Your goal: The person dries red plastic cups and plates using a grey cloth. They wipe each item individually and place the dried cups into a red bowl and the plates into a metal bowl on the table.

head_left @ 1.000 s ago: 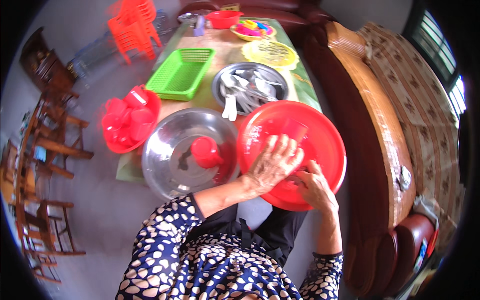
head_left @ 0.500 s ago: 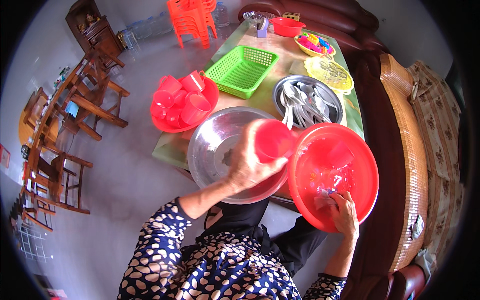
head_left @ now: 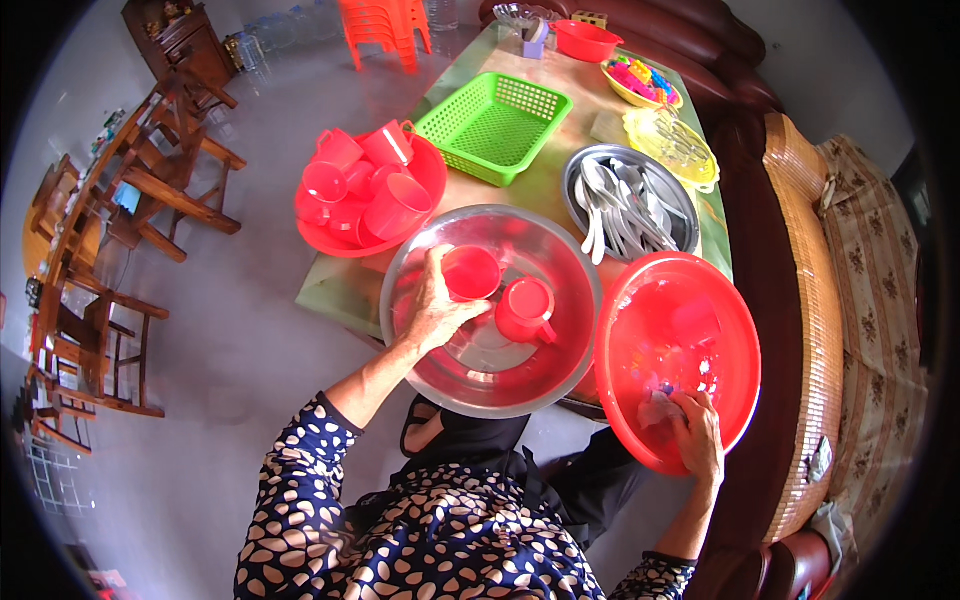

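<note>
My left hand (head_left: 437, 310) grips a red mug (head_left: 471, 273) inside the steel basin (head_left: 405, 352). A second red mug (head_left: 526, 306) lies in the same basin, just right of the first. In the red basin (head_left: 738, 420) of water on the right, my right hand (head_left: 697, 436) has its fingers closed on a pale wet cloth (head_left: 657, 408). Farther up that basin, another red shape (head_left: 697, 322), perhaps a mug, shows under the water. At the left, a red bowl (head_left: 322, 245) is heaped with several red mugs (head_left: 398, 205).
Beyond the basins stands a green basket (head_left: 492, 172). A metal bowl (head_left: 690, 222) of spoons (head_left: 622, 205), a yellow basket (head_left: 697, 170) and a bowl of colourful toys (head_left: 640, 80) line the right of the table (head_left: 335, 285). A dark red sofa (head_left: 740, 240) runs along the right.
My left hand has moved left and lowered the red mug from beside the red basin into the steel basin. My right hand stays in the water with the cloth.
</note>
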Available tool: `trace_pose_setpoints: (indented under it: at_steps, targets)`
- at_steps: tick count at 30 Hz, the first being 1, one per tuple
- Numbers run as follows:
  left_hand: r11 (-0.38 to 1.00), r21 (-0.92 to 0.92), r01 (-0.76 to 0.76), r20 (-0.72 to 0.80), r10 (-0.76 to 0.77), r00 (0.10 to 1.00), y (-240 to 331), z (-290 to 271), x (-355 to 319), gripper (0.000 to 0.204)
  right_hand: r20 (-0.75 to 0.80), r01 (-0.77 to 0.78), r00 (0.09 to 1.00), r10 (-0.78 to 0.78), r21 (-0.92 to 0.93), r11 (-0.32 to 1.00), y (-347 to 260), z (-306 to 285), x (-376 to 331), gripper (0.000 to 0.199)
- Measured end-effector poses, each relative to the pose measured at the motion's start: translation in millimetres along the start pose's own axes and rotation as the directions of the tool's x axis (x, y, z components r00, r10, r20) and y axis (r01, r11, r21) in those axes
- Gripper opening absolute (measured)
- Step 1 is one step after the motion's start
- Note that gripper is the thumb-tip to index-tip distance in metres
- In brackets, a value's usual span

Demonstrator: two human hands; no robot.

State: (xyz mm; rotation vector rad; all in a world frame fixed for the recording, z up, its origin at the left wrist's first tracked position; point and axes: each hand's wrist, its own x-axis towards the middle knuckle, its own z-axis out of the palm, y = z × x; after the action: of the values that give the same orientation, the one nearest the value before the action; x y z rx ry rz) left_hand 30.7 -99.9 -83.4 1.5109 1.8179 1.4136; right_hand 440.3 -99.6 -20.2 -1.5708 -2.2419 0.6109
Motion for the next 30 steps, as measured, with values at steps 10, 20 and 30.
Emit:
trace_pose_setpoints:
  at_steps: [10, 20, 30]
  targets:
    - [0.893, 0.435, -0.114, -0.005, 0.129, 0.992, 52.5, -13.5, -5.8, 0.111, -0.327, -0.126, 0.942, 0.081, -0.119, 0.985, 37.1, 13.3, 13.9, 0.037]
    - [0.681, -0.02, -0.732, 0.358, 0.688, 0.631, 163.4, 148.6, 34.7, 0.07, 0.1, -0.071, 0.99, 0.1, -0.26, 0.963, 36.6, 4.8, 32.0, 0.038]
    - [0.818, 0.143, -0.558, 0.785, 0.25, 0.567, 164.5, 260.0, 50.0, 0.042, 0.015, 0.086, 0.996, -0.085, -0.062, 0.994, 70.3, 18.5, 31.6, 0.012]
